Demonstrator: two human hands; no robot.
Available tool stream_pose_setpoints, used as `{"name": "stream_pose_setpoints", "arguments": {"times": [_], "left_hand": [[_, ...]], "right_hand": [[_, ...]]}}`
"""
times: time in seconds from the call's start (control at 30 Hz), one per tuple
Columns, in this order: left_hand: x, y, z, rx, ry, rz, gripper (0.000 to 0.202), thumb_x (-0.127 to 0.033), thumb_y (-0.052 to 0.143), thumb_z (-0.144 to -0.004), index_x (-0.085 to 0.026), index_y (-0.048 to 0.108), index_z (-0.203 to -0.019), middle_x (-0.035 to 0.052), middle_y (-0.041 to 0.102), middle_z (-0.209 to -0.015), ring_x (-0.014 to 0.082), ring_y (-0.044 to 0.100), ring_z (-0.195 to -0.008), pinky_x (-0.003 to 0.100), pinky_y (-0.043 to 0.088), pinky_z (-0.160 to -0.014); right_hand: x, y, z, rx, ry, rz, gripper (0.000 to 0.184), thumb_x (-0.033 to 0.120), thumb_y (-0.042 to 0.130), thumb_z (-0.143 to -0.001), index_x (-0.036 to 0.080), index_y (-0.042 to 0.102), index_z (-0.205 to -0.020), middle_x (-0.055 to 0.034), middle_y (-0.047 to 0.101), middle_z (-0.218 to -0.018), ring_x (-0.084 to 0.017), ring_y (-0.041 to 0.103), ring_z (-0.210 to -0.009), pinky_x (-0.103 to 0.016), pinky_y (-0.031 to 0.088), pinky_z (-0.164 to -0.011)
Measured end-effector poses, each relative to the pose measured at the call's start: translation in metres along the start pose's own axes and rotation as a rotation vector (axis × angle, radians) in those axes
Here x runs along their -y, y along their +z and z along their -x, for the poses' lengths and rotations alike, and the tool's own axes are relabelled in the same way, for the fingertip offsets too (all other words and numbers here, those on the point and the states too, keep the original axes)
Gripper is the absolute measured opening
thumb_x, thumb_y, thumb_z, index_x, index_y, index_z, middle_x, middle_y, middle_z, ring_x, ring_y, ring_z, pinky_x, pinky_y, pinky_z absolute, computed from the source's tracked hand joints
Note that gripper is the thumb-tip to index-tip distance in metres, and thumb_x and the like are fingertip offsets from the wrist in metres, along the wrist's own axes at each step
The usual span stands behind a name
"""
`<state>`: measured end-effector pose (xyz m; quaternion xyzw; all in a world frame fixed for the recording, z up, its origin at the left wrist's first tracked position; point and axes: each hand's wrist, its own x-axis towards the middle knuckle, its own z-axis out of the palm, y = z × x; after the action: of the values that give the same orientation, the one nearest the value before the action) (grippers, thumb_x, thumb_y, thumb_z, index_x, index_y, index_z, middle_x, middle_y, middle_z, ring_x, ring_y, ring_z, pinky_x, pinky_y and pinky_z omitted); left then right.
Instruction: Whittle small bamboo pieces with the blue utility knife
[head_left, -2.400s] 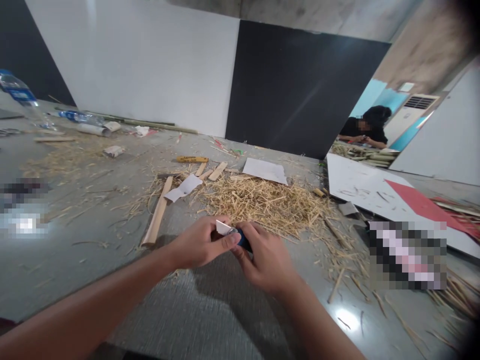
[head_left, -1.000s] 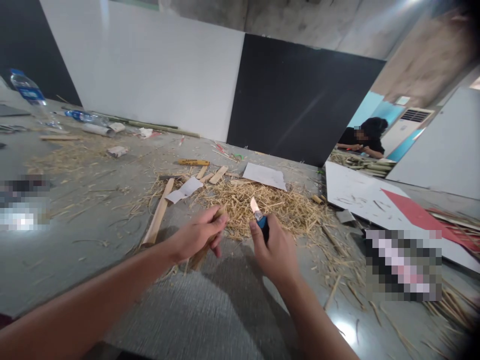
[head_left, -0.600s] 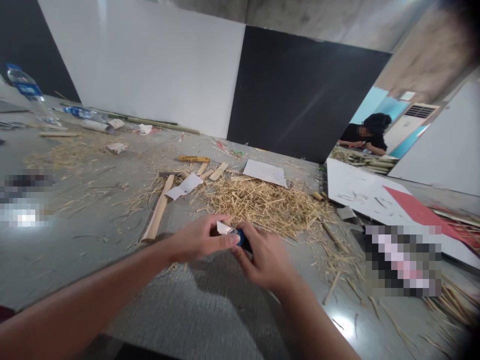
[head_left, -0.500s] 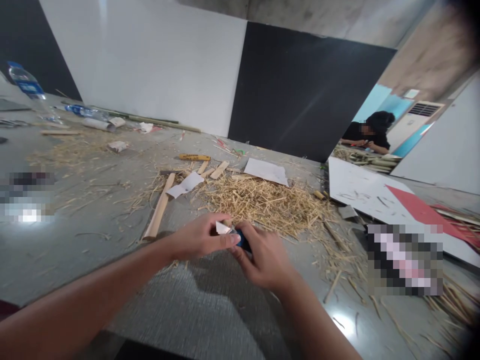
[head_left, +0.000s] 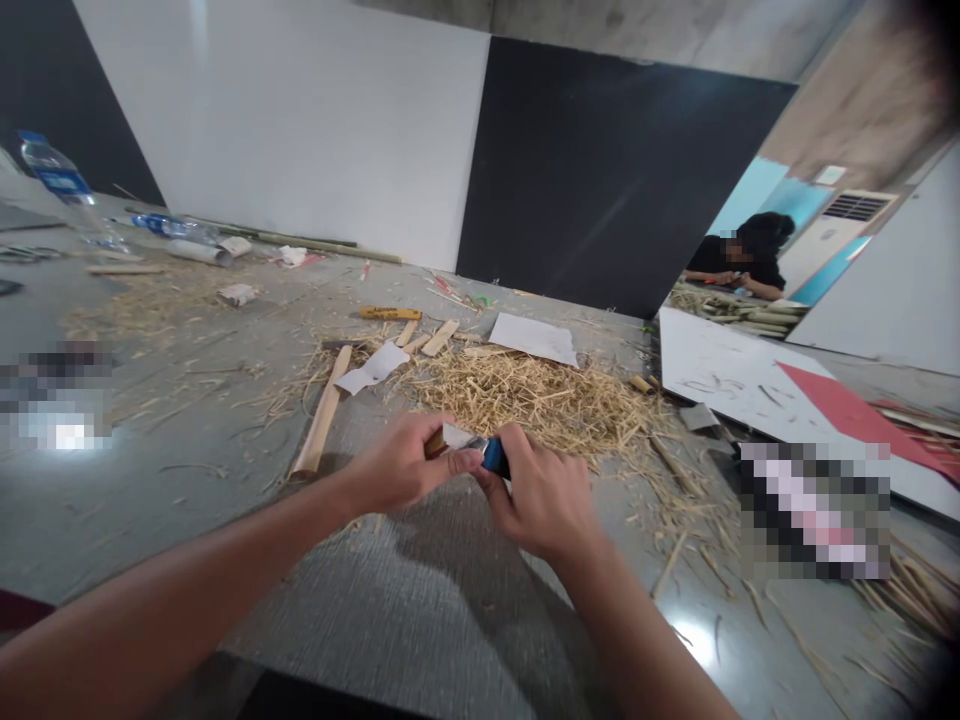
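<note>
In front of my chest both hands meet. My left hand (head_left: 401, 465) is closed, thumb and fingers pinching a short brown piece, perhaps wood or bamboo (head_left: 434, 443). A white, paper-like scrap (head_left: 454, 436) shows between its thumb and forefinger. My right hand (head_left: 544, 490) wraps round a small blue-and-dark object (head_left: 495, 457) with a shiny metallic end, which points at the left thumb; most of it is hidden by the fingers, so its kind is unclear. Just beyond lies a heap of straw-coloured shavings (head_left: 540, 400).
Past the left hand lie a wooden strip (head_left: 324, 415), a torn white paper (head_left: 373, 368) and a yellow piece (head_left: 390, 313). Another paper (head_left: 534, 340) rests behind the shavings. A water bottle (head_left: 64, 185) stands far left. White board (head_left: 712, 360) and a person (head_left: 739, 260) are to the right.
My hands have tilted and shifted slightly up and to the right. More of the brown piece and the blue object now shows between the fingers.
</note>
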<state>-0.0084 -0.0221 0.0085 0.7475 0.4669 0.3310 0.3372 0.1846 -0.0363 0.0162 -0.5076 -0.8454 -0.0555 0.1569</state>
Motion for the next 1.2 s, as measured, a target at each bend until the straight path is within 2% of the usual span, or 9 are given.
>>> {"name": "stream_pose_setpoints", "arguments": {"times": [0.2, 0.37, 0.47, 0.53, 0.6, 0.73, 0.87, 1.07, 1.2], "left_hand": [[0.005, 0.000, -0.004, -0.107, -0.053, -0.026, 0.040, -0.049, 0.059, -0.081, -0.019, 0.038, -0.064, -0.0075, 0.027, -0.056, 0.0081, 0.027, -0.052, 0.023, 0.020, -0.048], [0.012, 0.010, -0.007, -0.155, -0.102, -0.026, 0.044, -0.050, 0.061, -0.080, -0.020, 0.035, -0.062, -0.0074, 0.030, -0.055, 0.0081, 0.028, -0.052, 0.023, 0.022, -0.048], [0.011, 0.012, -0.008, -0.231, -0.096, 0.009, 0.049, -0.051, 0.058, -0.082, -0.020, 0.028, -0.059, -0.0074, 0.026, -0.054, 0.0080, 0.026, -0.052, 0.024, 0.023, -0.049], [0.009, 0.010, -0.009, -0.294, -0.079, 0.046, 0.051, -0.051, 0.055, -0.085, -0.020, 0.025, -0.058, -0.0075, 0.023, -0.054, 0.0079, 0.025, -0.051, 0.023, 0.025, -0.049], [0.006, 0.005, -0.010, -0.311, -0.056, 0.076, 0.048, -0.050, 0.056, -0.086, -0.020, 0.029, -0.060, -0.0076, 0.026, -0.054, 0.0078, 0.027, -0.051, 0.023, 0.026, -0.050], [0.002, -0.005, -0.008, -0.158, -0.034, 0.179, 0.035, -0.052, 0.051, -0.089, -0.020, 0.041, -0.075, -0.0067, 0.035, -0.061, 0.0083, 0.035, -0.051, 0.023, 0.031, -0.050], [-0.001, -0.009, -0.004, 0.028, -0.036, 0.224, 0.033, -0.052, 0.039, -0.094, -0.021, 0.048, -0.098, -0.0027, 0.046, -0.074, 0.0114, 0.047, -0.064, 0.026, 0.041, -0.060], [-0.003, -0.007, 0.001, 0.131, 0.052, 0.164, 0.042, -0.057, 0.042, -0.091, -0.019, 0.051, -0.106, 0.0021, 0.054, -0.087, 0.0146, 0.049, -0.076, 0.027, 0.043, -0.066], [-0.004, -0.005, 0.001, 0.161, 0.080, 0.151, 0.043, -0.056, 0.043, -0.091, -0.018, 0.052, -0.108, 0.0016, 0.056, -0.084, 0.0146, 0.050, -0.073, 0.027, 0.042, -0.064]], "right_hand": [[0.017, -0.002, -0.004, 0.057, 0.178, 0.029, 0.032, 0.051, 0.037, -0.094, 0.020, 0.047, -0.095, -0.0075, 0.069, -0.077, -0.024, 0.065, -0.065, -0.029, 0.015, -0.052], [0.029, 0.002, -0.005, 0.103, 0.296, 0.031, 0.026, 0.047, 0.044, -0.094, 0.020, 0.046, -0.094, -0.0079, 0.070, -0.081, -0.026, 0.067, -0.069, -0.028, 0.020, -0.052], [0.025, 0.005, -0.008, 0.089, 0.387, -0.040, 0.029, 0.047, 0.038, -0.096, 0.021, 0.046, -0.091, -0.0079, 0.069, -0.077, -0.025, 0.066, -0.066, -0.028, 0.021, -0.051], [0.016, 0.006, -0.010, 0.033, 0.484, -0.096, 0.034, 0.049, 0.030, -0.099, 0.021, 0.045, -0.088, -0.0077, 0.067, -0.073, -0.024, 0.064, -0.063, -0.027, 0.021, -0.050], [0.006, 0.006, -0.010, -0.040, 0.537, -0.112, 0.036, 0.051, 0.027, -0.099, 0.021, 0.044, -0.087, -0.0073, 0.065, -0.071, -0.023, 0.062, -0.062, -0.027, 0.020, -0.049], [-0.008, 0.008, -0.007, -0.105, 0.450, -0.136, 0.037, 0.054, 0.031, -0.097, 0.021, 0.044, -0.088, -0.0052, 0.063, -0.069, -0.020, 0.059, -0.060, -0.026, 0.020, -0.050], [-0.003, 0.012, -0.003, -0.097, 0.271, -0.181, 0.037, 0.055, 0.033, -0.096, 0.021, 0.045, -0.092, -0.0040, 0.063, -0.071, -0.019, 0.058, -0.060, -0.026, 0.020, -0.051], [0.009, 0.014, 0.000, -0.037, 0.071, -0.216, 0.036, 0.053, 0.034, -0.096, 0.020, 0.047, -0.094, -0.0052, 0.066, -0.079, -0.019, 0.060, -0.062, -0.027, 0.022, -0.052], [0.009, 0.014, 0.000, 0.003, 0.030, -0.202, 0.035, 0.051, 0.032, -0.096, 0.020, 0.047, -0.099, -0.0052, 0.066, -0.077, -0.019, 0.059, -0.062, -0.027, 0.021, -0.052]]}}
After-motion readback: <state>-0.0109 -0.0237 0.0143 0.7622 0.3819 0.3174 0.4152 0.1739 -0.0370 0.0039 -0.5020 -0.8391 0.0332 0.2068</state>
